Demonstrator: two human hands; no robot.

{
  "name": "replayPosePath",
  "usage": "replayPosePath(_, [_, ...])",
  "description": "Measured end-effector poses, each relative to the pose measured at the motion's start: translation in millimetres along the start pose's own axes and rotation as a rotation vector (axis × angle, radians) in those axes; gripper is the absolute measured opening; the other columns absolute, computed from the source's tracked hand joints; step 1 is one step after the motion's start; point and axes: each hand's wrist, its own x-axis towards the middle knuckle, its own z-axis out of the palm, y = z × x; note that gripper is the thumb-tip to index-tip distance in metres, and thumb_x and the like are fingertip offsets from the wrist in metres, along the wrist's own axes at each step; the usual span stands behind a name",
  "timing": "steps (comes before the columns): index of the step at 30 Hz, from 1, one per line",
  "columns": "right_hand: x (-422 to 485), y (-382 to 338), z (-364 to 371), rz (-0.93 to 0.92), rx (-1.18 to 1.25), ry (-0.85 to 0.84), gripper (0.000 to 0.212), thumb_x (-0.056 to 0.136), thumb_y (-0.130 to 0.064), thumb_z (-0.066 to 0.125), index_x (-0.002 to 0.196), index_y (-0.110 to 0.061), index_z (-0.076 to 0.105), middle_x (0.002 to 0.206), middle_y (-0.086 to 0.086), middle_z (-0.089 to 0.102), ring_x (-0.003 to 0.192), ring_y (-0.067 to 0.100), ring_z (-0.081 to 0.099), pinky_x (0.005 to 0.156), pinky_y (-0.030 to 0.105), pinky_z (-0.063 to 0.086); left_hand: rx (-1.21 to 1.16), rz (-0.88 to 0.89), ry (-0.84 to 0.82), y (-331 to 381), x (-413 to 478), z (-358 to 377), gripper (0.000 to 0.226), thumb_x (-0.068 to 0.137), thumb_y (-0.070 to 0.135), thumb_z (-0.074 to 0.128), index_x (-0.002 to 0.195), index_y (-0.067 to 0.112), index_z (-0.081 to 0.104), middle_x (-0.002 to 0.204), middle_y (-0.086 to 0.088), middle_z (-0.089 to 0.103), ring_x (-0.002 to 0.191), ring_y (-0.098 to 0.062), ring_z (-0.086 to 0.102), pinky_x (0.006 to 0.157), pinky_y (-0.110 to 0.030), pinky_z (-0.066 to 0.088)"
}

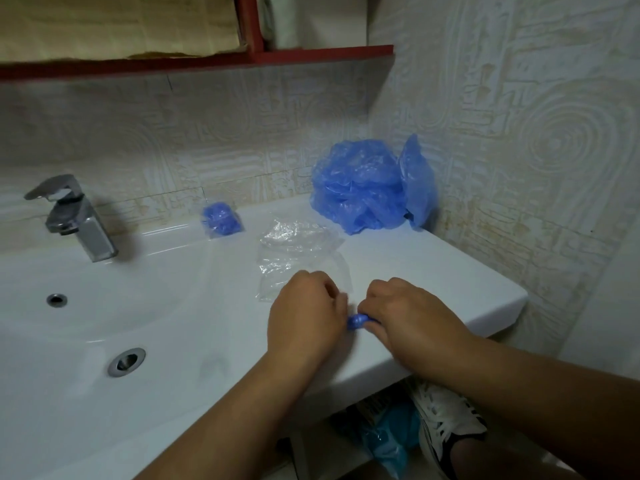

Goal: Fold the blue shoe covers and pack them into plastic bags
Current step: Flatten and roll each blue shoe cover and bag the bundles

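White washbasin worktop (433,271) against a patterned tiled wall, seen from above. Near the front edge, left hand (304,313) and right hand (412,317) close together, knuckles up. Between them, a small tight wad of blue shoe cover (356,321), squeezed down to a nub. Right grip pinching one end of the wad; left grip curled shut against the other end, though motion blur there leaves actual contact probable rather than certain.

Just behind the hands, lying flat and touching nothing blue: a stack of clear plastic bags (298,251), crinkled and glossy. Further back, near the wall, one packed bag (221,219) with blue inside. In the back right corner, a loose puffy heap of unfolded shoe covers (367,188), leaning against the tiles. To the left, a chrome tap (74,216) over the bowl.

Thin film, judged almost weightless, soft and springy: likely to puff open once pressure eases, so best kept pinched across the folded middle, not by a loose edge. Slick against the glazed surface. Clear bags equally limp and clingy; mouth best parted by rubbing the two layers at the open rim.
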Motion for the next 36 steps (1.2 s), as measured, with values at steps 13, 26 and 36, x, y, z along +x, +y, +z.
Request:
replayPosePath(13, [-9.2, -5.3, -19.3, 0.252, 0.070, 0.022, 0.018, 0.102, -0.038, 0.040, 0.092, -0.023, 0.044, 0.086, -0.006, 0.047, 0.077, 0.011, 0.047, 0.068, 0.024, 0.034, 0.169, 0.167, -0.126, -53.2, -16.6, -40.5, 0.064, 0.072, 0.069, 0.069, 0.126, 0.039, 0.054, 0.101, 0.017, 0.056, 0.097, -0.008, 0.056, 0.090, -0.029, 0.046])
replayPosePath(26, [-15.0, -31.6, -50.5, 0.310, 0.176, -0.107, 0.019, 0.095, -0.035, 0.054, 0.102, -0.022, 0.066, 0.090, -0.005, 0.063, 0.079, 0.011, 0.057, 0.066, 0.024, 0.040, 0.295, 0.080, -0.054, -14.3, -46.8, -31.6, 0.023, 0.086, 0.046, 0.054, 0.087, 0.024, 0.062, 0.091, 0.004, 0.068, 0.085, -0.017, 0.061, 0.076, -0.031, 0.049])
replayPosePath(36, [-24.2, -70.3, -82.6, 0.230, 0.582, 0.060, 0.015, 0.096, -0.034, 0.058, 0.092, -0.027, 0.071, 0.073, -0.009, 0.066, 0.068, 0.003, 0.061, 0.062, 0.014, 0.044, -0.118, 0.003, 0.116, -2.3, -61.3, -53.2, 0.016, 0.090, 0.032, 0.064, 0.077, 0.027, 0.072, 0.072, 0.008, 0.065, 0.066, -0.009, 0.058, 0.059, -0.025, 0.046])
